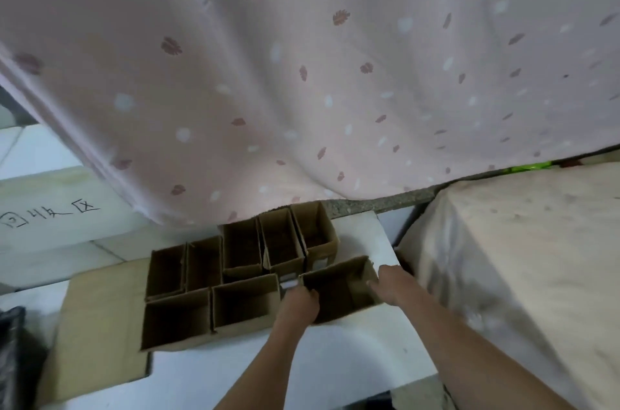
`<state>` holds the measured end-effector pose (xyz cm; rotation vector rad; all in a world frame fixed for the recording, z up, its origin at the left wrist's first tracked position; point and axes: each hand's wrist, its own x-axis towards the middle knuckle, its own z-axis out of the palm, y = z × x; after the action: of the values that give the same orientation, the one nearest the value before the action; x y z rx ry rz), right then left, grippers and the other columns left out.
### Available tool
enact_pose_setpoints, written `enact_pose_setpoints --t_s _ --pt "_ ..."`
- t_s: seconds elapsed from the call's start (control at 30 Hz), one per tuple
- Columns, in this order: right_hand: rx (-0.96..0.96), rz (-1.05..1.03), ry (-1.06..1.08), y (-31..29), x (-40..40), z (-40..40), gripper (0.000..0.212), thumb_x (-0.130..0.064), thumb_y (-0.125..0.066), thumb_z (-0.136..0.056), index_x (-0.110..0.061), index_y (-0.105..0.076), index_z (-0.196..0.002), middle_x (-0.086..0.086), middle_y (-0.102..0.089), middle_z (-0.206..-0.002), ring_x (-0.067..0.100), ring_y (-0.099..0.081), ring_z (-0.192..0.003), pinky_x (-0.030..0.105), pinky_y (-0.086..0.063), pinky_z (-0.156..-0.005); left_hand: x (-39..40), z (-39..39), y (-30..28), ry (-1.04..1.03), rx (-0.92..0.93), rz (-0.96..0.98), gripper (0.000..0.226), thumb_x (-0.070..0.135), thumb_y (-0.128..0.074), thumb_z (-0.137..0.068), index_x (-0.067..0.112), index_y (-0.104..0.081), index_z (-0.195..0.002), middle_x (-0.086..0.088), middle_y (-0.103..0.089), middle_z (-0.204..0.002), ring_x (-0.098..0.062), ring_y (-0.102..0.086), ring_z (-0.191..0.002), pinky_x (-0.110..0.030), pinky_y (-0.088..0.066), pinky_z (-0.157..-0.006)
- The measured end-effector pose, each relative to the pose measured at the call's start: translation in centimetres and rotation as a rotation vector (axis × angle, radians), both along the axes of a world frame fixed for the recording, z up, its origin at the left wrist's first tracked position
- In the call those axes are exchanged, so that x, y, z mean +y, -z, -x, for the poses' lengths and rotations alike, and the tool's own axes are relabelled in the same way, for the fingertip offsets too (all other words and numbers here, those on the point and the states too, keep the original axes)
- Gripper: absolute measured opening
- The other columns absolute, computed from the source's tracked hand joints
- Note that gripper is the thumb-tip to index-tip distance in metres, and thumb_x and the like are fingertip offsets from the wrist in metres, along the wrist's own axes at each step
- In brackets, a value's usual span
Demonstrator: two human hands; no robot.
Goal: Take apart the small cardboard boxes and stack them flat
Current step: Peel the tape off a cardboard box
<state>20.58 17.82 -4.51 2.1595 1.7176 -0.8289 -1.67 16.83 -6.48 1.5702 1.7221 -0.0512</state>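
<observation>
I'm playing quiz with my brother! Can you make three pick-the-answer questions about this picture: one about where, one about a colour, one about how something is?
1. Which box do the left hand and right hand grip?
A the rightmost box
B the leftmost one
C a middle one

2. The hanging cloth is
A green
B pink
C black

3. The other boxes are
A flattened
B taped shut
C standing open

Answers: A, both hands are on its edges; B, it is pink with petals; C, their hollow insides show.
</observation>
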Motion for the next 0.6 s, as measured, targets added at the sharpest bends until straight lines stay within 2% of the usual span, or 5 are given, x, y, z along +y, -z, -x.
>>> enact_pose_setpoints --t_s 0.07,0.2,0.33,0.43,0.6 --pt "0.008 0.024 -0.034 0.6 0.7 -0.2 0.041 -0.046 -0.049 -0.098 -0.012 -0.057 -0.119 0.008 -0.064 -0.116 0.027 -0.06 -0.107 0.03 -0.041 -0.076 0.2 -0.3 0.2 -0.058 -0.004 0.017 0.028 0.024 -0.035 -0.107 0.012 -0.057 -0.119 -0.001 -0.057 -0.094 -0.012 -0.055 -0.08 -0.024 -0.043 -0.072" --pt "0.041 0.04 -0.107 1.6 1.6 -0.8 0.031 -0.035 -0.046 -0.099 -0.011 -0.06 -0.115 0.008 -0.065 -0.114 0.027 -0.061 -0.104 0.028 -0.04 -0.073 -0.3 -1.4 0.4 -0.192 0.003 0.055 0.019 0.021 -0.038 -0.106 0.014 -0.055 -0.11 -0.002 -0.057 -0.093 -0.016 -0.057 -0.085 -0.028 -0.05 -0.081" --pt "0.118 0.073 -0.134 2.3 2.4 -1.9 0.028 -0.023 -0.045 -0.099 -0.009 -0.058 -0.119 0.01 -0.064 -0.117 0.027 -0.061 -0.105 0.029 -0.043 -0.077 -0.8 -3.1 0.6 -0.322 0.019 0.042 0.023 0.02 -0.039 -0.107 0.01 -0.06 -0.106 -0.006 -0.067 -0.105 -0.017 -0.062 -0.092 -0.029 -0.052 -0.089" --pt "0.175 0.083 -0.122 2.8 2.7 -2.8 0.025 -0.017 -0.046 -0.097 -0.008 -0.056 -0.118 0.01 -0.063 -0.114 0.026 -0.06 -0.101 0.029 -0.044 -0.076 -0.8 -4.4 0.4 -0.371 0.07 0.065 0.026 0.015 -0.036 -0.106 0.008 -0.06 -0.104 -0.011 -0.068 -0.109 -0.02 -0.063 -0.092 -0.03 -0.052 -0.087" --pt "0.228 0.025 -0.099 2.7 2.7 -3.9 0.019 -0.012 -0.046 -0.096 -0.008 -0.058 -0.109 0.007 -0.06 -0.099 0.022 -0.054 -0.083 0.03 -0.043 -0.07 -1.3 -6.7 -0.3 -0.394 0.143 0.077 0.029 0.012 -0.034 -0.106 0.004 -0.061 -0.111 -0.012 -0.067 -0.112 -0.026 -0.064 -0.102 -0.028 -0.049 -0.082"
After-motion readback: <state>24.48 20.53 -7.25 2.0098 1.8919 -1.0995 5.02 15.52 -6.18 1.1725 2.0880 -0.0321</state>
